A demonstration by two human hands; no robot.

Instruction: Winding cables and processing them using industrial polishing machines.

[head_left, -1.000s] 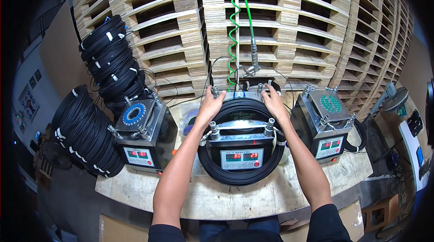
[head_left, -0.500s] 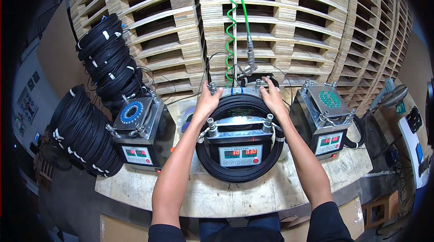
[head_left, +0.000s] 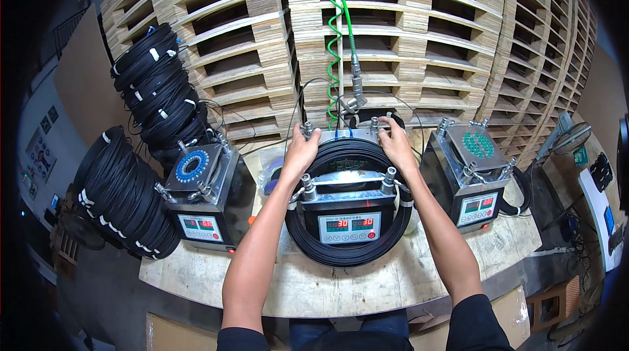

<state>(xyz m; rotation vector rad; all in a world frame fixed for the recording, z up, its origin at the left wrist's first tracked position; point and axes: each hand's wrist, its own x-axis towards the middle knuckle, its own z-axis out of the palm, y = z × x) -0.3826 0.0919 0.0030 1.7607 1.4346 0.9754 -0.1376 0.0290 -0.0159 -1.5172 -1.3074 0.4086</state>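
Observation:
A middle machine with a lit panel [head_left: 349, 227] stands before me, and a coil of black cable [head_left: 345, 259] hangs around its front. At the machine's back left corner, my left hand [head_left: 301, 154] pinches a metal knob [head_left: 308, 129] between thumb and fingers. My right hand [head_left: 397, 146] closes its thumb and fingertips about the back right knob [head_left: 375, 124]. Two front knobs hold a metal plate [head_left: 347, 179] at the machine's top, just inside the coil. Parts of the coil pass behind my wrists.
Similar machines stand left [head_left: 196, 187] and right [head_left: 473, 174], with blue and green rings of parts on top. Stacked black cable coils [head_left: 124, 200] rise at the left. A metal air gun [head_left: 357, 92] hangs from a green hose before wooden pallets [head_left: 406, 36].
Both hands stay at the back knobs, with only slight finger movement. The hanging air gun has swung a little to the left.

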